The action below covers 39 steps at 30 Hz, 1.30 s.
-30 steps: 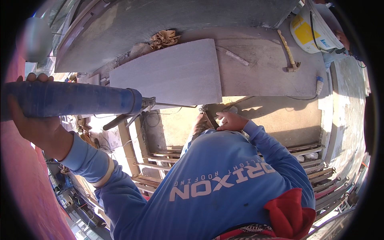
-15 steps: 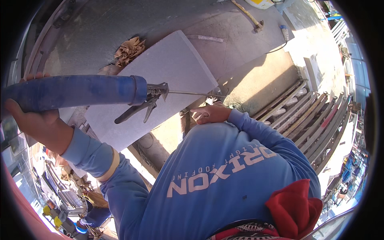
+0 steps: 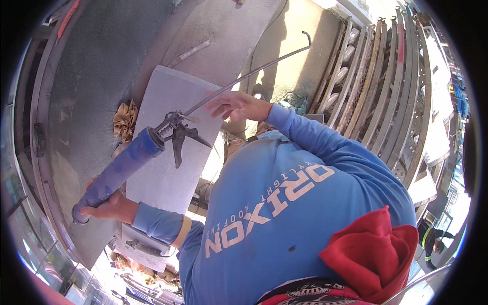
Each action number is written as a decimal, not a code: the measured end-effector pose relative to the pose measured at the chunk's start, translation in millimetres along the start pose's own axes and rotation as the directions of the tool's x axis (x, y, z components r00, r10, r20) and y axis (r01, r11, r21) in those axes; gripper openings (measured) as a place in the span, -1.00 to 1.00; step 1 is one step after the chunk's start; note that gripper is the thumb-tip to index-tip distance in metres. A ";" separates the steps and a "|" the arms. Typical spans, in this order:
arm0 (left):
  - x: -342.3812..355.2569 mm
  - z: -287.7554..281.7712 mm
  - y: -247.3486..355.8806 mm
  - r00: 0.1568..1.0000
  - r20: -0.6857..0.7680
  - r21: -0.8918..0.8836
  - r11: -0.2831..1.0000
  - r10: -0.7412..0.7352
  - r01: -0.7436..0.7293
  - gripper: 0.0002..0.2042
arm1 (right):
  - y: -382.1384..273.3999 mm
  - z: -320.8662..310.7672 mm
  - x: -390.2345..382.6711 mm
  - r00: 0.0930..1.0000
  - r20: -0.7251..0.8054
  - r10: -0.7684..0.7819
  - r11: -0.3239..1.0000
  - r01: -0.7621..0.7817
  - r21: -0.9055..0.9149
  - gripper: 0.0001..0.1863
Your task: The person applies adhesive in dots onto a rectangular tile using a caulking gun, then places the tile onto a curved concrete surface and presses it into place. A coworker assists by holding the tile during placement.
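Note:
A caulking gun (image 3: 122, 170) with a long blue barrel slants up across the view. My left hand (image 3: 114, 207) is wrapped round the barrel near its far-left end. The black trigger and handle (image 3: 178, 145) hang free of any hand. From there the thin plunger rod (image 3: 249, 74) runs out to a hooked tip. My right hand (image 3: 234, 105) holds nothing; its fingers are spread, slightly blurred, just beside the rod. Below the gun lies a pale flat panel (image 3: 173, 94).
Crumpled brown paper (image 3: 125, 121) lies left of the panel on a grey surface. Several long metal bars (image 3: 376, 76) are stacked at the right. A dark tool (image 3: 145, 248) rests near the panel's lower end. Another person (image 3: 431, 239) is far off at the right.
The gun has swung from nearly level to a steep slant, and its rod now sticks out farther from the handle. My right hand has risen from my waist and opened beside the rod.

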<state>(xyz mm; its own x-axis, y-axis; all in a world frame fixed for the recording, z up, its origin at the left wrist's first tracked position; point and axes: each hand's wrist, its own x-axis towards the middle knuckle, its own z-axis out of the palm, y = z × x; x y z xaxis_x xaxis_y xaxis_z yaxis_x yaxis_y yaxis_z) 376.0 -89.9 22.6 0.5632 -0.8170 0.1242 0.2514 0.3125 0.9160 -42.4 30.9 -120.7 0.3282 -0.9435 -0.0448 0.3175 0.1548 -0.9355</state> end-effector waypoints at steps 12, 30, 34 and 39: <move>-70.6 -18.3 -18.1 0.970 -0.242 -0.087 0.996 -0.034 0.013 -0.26 | -171.7 -222.0 -16.4 0.727 -0.686 0.045 0.979 0.104 0.174 -0.62; -51.3 -38.1 -47.5 0.883 -0.367 -0.284 0.939 -0.292 0.193 -0.37 | -170.7 -128.9 46.3 0.681 -0.614 -0.399 0.791 0.594 0.144 -0.64; -40.7 -41.6 -56.6 0.834 -0.396 -0.281 0.915 -0.385 0.289 -0.39 | -195.8 -104.6 46.1 0.626 -0.584 -0.516 0.748 0.662 0.049 -0.56; -38.9 -47.2 -69.2 0.857 -0.341 -0.404 0.883 -0.386 0.237 -0.42 | -206.6 -87.3 59.8 0.628 -0.661 -0.411 0.835 0.551 0.005 -0.64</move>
<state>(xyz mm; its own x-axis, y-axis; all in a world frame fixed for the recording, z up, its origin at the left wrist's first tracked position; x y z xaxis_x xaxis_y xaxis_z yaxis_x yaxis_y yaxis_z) 373.8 -56.9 -63.6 0.6539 -0.6559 -0.3771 0.6739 0.2784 0.6844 -166.1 -83.1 39.4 -0.5122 -0.8498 0.1249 0.4498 -0.3892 -0.8038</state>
